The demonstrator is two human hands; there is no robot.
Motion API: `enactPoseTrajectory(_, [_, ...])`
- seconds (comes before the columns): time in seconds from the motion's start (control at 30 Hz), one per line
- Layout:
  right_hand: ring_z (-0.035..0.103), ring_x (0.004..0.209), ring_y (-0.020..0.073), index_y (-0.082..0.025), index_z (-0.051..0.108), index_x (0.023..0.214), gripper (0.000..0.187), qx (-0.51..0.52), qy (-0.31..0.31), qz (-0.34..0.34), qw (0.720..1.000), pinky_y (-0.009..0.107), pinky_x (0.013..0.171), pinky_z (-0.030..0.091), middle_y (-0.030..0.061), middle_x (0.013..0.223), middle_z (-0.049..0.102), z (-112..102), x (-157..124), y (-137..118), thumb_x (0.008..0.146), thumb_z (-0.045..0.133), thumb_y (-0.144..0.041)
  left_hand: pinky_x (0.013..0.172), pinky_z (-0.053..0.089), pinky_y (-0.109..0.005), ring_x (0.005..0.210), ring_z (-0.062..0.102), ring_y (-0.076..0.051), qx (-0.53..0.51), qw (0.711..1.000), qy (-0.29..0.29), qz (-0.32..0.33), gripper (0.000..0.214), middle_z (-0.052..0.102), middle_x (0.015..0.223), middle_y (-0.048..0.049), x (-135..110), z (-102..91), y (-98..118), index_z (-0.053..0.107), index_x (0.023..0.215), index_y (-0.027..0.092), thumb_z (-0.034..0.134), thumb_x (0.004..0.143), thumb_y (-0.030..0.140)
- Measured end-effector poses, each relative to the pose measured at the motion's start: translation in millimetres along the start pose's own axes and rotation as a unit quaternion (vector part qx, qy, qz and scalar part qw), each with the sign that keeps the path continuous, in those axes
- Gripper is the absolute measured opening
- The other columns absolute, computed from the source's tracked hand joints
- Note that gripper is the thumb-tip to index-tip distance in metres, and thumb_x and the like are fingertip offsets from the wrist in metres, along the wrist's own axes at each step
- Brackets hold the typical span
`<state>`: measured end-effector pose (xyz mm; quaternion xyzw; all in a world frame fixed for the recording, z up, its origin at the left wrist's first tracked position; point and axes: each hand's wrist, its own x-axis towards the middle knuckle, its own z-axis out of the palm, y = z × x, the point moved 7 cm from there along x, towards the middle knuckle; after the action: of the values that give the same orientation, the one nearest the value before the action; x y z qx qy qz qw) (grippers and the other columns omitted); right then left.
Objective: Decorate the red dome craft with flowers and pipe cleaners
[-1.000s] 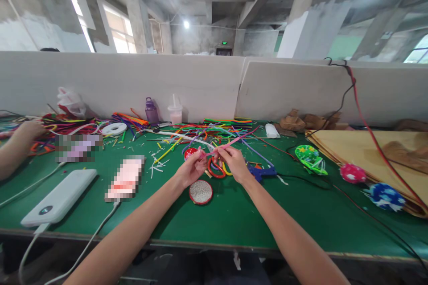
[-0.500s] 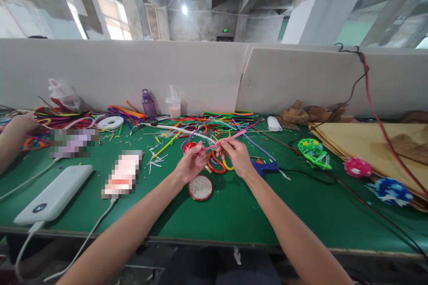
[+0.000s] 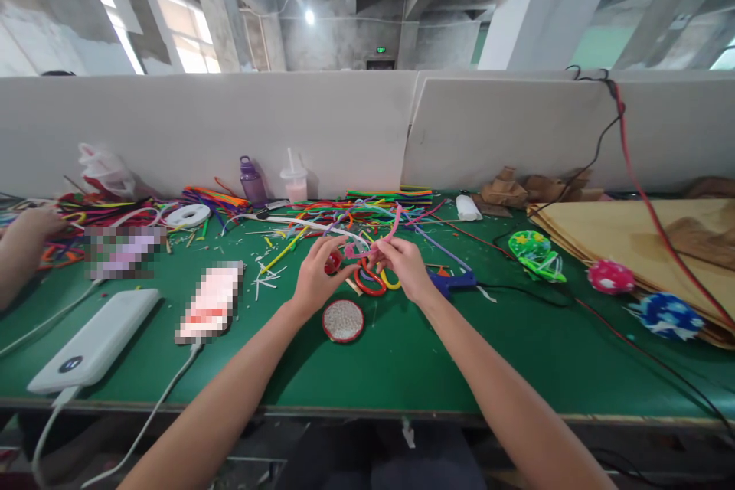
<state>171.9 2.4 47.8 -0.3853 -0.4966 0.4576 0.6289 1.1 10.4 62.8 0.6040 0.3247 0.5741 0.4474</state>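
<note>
A pink pipe cleaner [image 3: 395,225] is pinched between the thumb and fingers of my right hand [image 3: 405,266]. One end of it rises up to the right, and the other end is curled into a small coil at the left. My left hand [image 3: 317,276] is beside that coil, its thumb and fingers apart with nothing held. Behind its fingers a red round thing [image 3: 333,262] is partly hidden. Just below both hands lies a round disc [image 3: 343,320] with a pale, grainy face and a red rim. Red-handled scissors [image 3: 370,279] rest under my right hand, next to a yellow loop [image 3: 391,280].
Coloured pipe cleaners [image 3: 390,197] are heaped at the back. A blue glue gun [image 3: 456,282] with its cord sits right of my hands, near fuzzy green [image 3: 534,253], pink and blue pieces. Phones, a white power bank [image 3: 95,341] and another person's hand [image 3: 34,226] are at left.
My left hand has let go of the pink pipe cleaner and spread its fingers. The pipe cleaner's left end is now curled, and its free end points more upward.
</note>
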Motion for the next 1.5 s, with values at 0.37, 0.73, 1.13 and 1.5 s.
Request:
enactPoseTrajectory(0.37, [0.06, 0.054, 0.0149, -0.015, 0.063, 0.071, 0.021, -0.057, 0.003, -0.049, 0.997, 0.025, 0.047, 0.047, 0.0028, 0.059, 0.063, 3.2, -5.6, -14.6, 0.075, 0.061, -0.036, 0.084, 0.044, -0.028, 0.087, 0.057, -0.018, 0.198, 0.966, -0.053, 0.157, 0.03, 0.066, 0.092, -0.0054, -2.7, 7.6, 10.5, 0.071, 0.097, 0.024, 0.07, 0.069, 0.013])
enactPoseTrajectory(0.73, [0.06, 0.053, 0.015, -0.016, 0.062, 0.071, 0.024, -0.084, -0.016, -0.081, 0.993, 0.025, 0.046, 0.048, 0.0024, 0.059, 0.063, 4.2, -6.1, -17.2, 0.077, 0.059, -0.039, 0.066, 0.049, -0.025, 0.071, 0.06, -0.013, 0.306, 0.91, -0.05, 0.275, 0.027, 0.069, 0.09, -0.005, -6.2, 12.7, 16.1, 0.067, 0.1, 0.018, 0.059, 0.075, 0.013])
enactPoseTrajectory(1.13, [0.059, 0.052, 0.0133, -0.016, 0.061, 0.076, 0.026, -0.083, -0.022, -0.088, 0.992, 0.025, 0.049, 0.05, 0.0016, 0.06, 0.062, 1.6, -2.0, -13.4, 0.08, 0.057, -0.041, 0.057, 0.05, -0.023, 0.061, 0.06, -0.01, 0.275, 0.938, -0.002, 0.21, 0.024, 0.069, 0.088, -0.0038, -0.3, 4.6, 6.5, 0.068, 0.097, 0.018, 0.058, 0.075, 0.015])
enactPoseTrajectory(1.5, [0.058, 0.05, 0.0129, -0.017, 0.061, 0.075, 0.023, -0.084, 0.003, -0.102, 0.991, 0.024, 0.047, 0.049, 0.0006, 0.059, 0.059, 0.9, -3.7, -17.0, 0.082, 0.055, -0.038, 0.058, 0.051, -0.023, 0.061, 0.06, -0.01, 0.24, 0.954, 0.038, 0.176, 0.024, 0.068, 0.084, -0.0028, 6.0, -2.9, -3.3, 0.067, 0.096, 0.017, 0.06, 0.073, 0.015])
